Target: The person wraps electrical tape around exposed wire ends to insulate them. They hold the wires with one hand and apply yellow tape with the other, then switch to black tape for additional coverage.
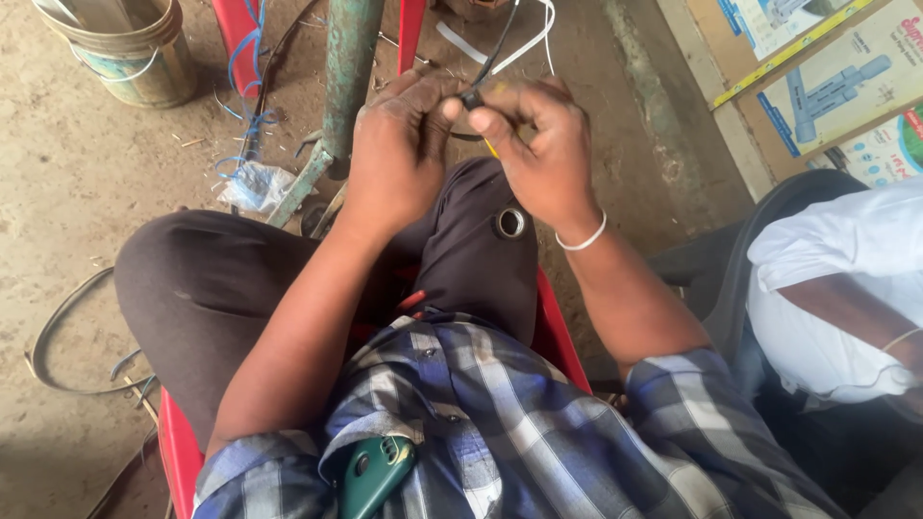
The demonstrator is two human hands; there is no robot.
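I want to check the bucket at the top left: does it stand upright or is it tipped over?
Upright. The bucket stands on the dirt floor with its open rim facing up and its handle hanging down the side. Whether it holds anything, I cannot tell.

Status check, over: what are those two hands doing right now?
Left hand and right hand together, pinching a black wire at the fingertips. Roll of tape resting on the thigh. Nothing between the hands.

Your shirt (538, 423) is a blue, grey and white check; your trousers (221, 288) dark brown. The wire (495, 48) you hold is black, with a yellow tip. Your wristband (584, 240) is white, the chair (178, 442) red, the pocketed phone (370, 471) green, the post (346, 67) flaking green.
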